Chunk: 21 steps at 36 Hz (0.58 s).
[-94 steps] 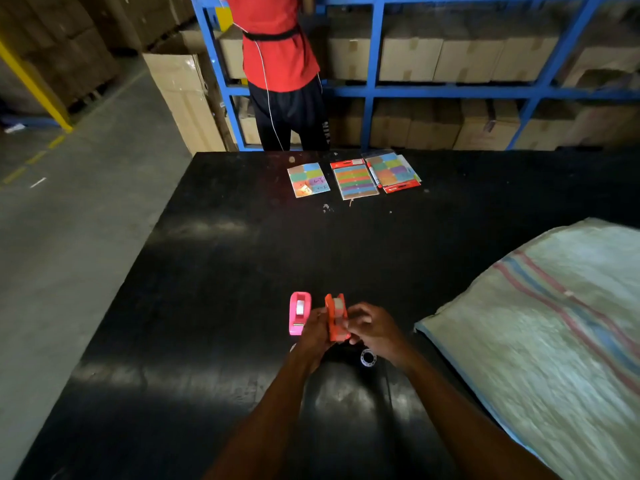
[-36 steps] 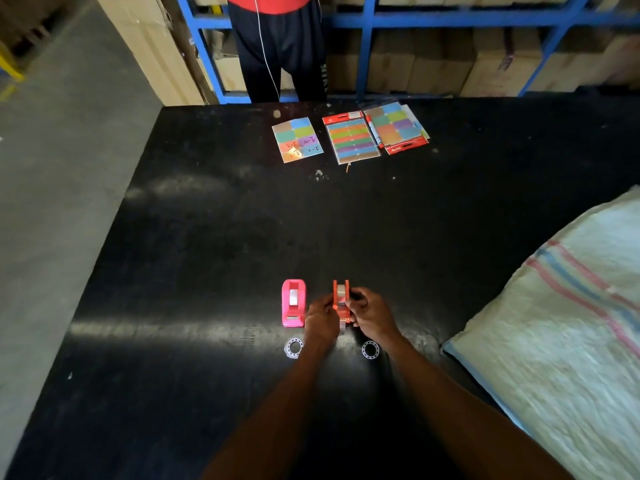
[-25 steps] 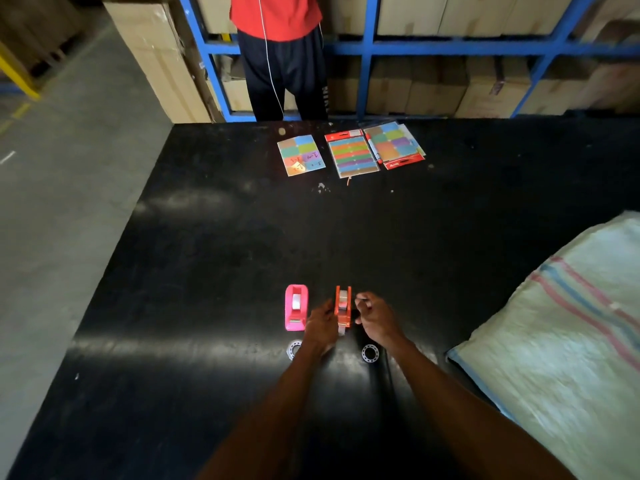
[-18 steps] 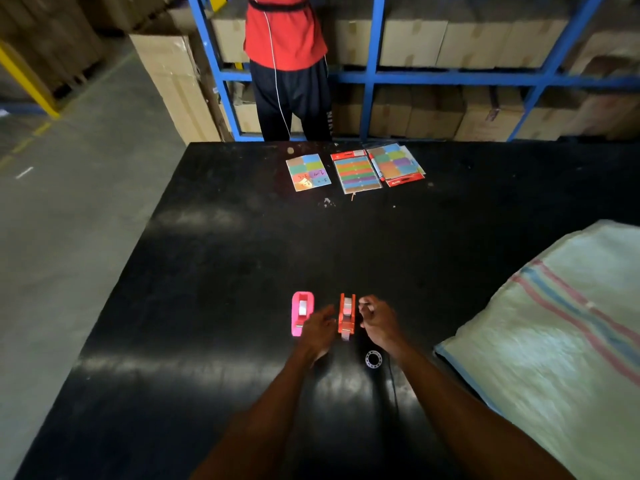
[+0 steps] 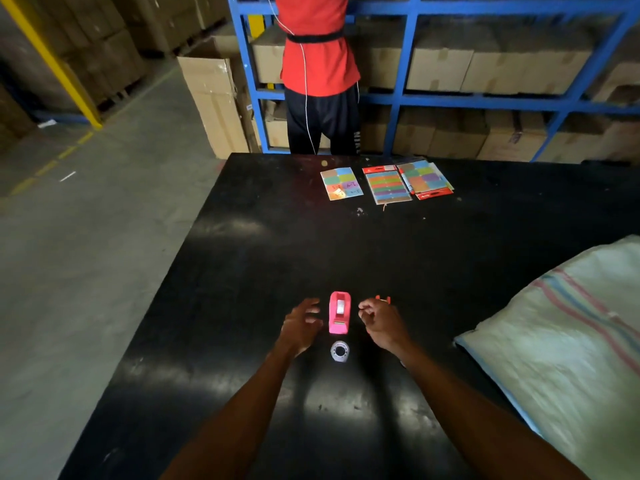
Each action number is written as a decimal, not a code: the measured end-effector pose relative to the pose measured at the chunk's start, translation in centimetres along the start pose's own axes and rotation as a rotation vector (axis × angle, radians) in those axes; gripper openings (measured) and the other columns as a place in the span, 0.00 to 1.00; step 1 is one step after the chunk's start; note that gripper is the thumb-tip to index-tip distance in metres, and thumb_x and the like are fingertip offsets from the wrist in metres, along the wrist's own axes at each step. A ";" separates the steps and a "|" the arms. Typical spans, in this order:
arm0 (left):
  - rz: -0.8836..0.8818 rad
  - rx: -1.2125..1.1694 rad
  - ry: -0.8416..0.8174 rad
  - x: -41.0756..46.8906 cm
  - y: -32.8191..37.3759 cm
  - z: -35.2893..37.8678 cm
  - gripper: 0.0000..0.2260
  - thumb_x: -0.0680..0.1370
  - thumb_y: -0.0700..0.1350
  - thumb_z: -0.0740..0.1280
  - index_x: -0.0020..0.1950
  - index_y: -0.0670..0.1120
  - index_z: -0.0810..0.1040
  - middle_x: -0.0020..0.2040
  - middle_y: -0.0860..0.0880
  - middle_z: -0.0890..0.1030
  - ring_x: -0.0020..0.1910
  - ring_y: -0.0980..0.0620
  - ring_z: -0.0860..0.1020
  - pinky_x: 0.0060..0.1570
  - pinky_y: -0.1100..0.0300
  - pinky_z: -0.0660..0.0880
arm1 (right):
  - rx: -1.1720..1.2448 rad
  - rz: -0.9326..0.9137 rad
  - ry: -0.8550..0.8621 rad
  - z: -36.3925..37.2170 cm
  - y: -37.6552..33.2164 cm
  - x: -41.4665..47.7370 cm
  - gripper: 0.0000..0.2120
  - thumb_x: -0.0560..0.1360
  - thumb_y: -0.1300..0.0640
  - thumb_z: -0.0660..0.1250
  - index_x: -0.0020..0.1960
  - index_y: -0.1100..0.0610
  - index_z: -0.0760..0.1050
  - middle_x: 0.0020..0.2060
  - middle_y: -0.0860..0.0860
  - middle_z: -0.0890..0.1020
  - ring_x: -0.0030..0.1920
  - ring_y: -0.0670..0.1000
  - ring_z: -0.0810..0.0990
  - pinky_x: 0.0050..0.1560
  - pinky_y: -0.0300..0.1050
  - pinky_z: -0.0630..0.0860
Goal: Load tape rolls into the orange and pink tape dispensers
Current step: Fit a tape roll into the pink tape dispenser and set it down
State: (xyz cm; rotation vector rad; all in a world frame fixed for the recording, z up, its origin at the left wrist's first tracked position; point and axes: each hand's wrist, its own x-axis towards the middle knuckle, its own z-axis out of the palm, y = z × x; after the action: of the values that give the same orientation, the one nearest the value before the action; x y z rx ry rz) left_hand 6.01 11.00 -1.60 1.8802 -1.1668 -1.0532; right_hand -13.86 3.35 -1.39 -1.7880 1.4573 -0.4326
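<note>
The pink tape dispenser (image 5: pixel 339 311) stands on the black table (image 5: pixel 242 271) between my two hands. A clear tape roll (image 5: pixel 339 351) lies flat just in front of it. My left hand (image 5: pixel 300 323) hovers at the dispenser's left with fingers spread and nothing in it. My right hand (image 5: pixel 381 323) is at its right, fingers loosely curled, holding nothing that I can see. Only a sliver of the orange tape dispenser (image 5: pixel 382 299) peeks out behind my right hand's knuckles; the rest is hidden.
A large woven sack (image 5: pixel 561 341) covers the table's right side. Colourful sticky-note packs (image 5: pixel 388 183) lie near the far edge. A person in a red shirt (image 5: pixel 318 64) stands beyond the table at blue shelving (image 5: pixel 485 102) full of cartons.
Both hands have left the orange dispenser and shifted left, and now flank the pink dispenser. The orange dispenser is now mostly hidden behind my right hand. The camera view also shifted.
</note>
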 end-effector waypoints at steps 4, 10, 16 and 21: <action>0.011 0.067 -0.032 0.8 -0.8 -1.2 0.27 0.74 0.36 0.72 0.71 0.45 0.69 0.55 0.47 0.78 0.46 0.51 0.79 0.38 0.74 0.75 | -0.106 -0.049 -0.071 0.3 -1.1 1.0 0.07 0.75 0.60 0.66 0.50 0.55 0.81 0.44 0.52 0.86 0.46 0.52 0.83 0.51 0.49 0.78; 0.000 0.191 -0.142 2.8 -1.3 -1.4 0.31 0.72 0.40 0.75 0.72 0.47 0.68 0.51 0.48 0.77 0.43 0.50 0.78 0.46 0.61 0.75 | -0.269 -0.072 -0.123 1.6 -1.4 3.2 0.04 0.74 0.58 0.68 0.48 0.52 0.80 0.48 0.53 0.82 0.50 0.54 0.82 0.49 0.46 0.75; -0.001 0.248 -0.299 5.3 -1.9 0.1 0.42 0.70 0.40 0.76 0.78 0.49 0.58 0.58 0.39 0.76 0.47 0.48 0.77 0.47 0.56 0.78 | -0.352 -0.032 -0.226 3.2 -1.2 4.6 0.18 0.75 0.53 0.68 0.64 0.51 0.73 0.58 0.54 0.74 0.55 0.56 0.79 0.58 0.51 0.75; 0.050 0.197 -0.406 6.8 -1.7 1.3 0.45 0.71 0.38 0.76 0.79 0.46 0.51 0.56 0.42 0.77 0.53 0.45 0.78 0.41 0.81 0.70 | -0.367 -0.027 -0.248 3.7 -0.8 5.8 0.18 0.76 0.55 0.68 0.66 0.51 0.73 0.59 0.54 0.70 0.53 0.56 0.80 0.59 0.49 0.74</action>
State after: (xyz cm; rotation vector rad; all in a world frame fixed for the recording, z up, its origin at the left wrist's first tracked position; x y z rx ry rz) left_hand 7.30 5.15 -5.55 1.8200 -1.5884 -1.3772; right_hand -9.14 -0.76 -4.43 -2.0637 1.4011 0.0521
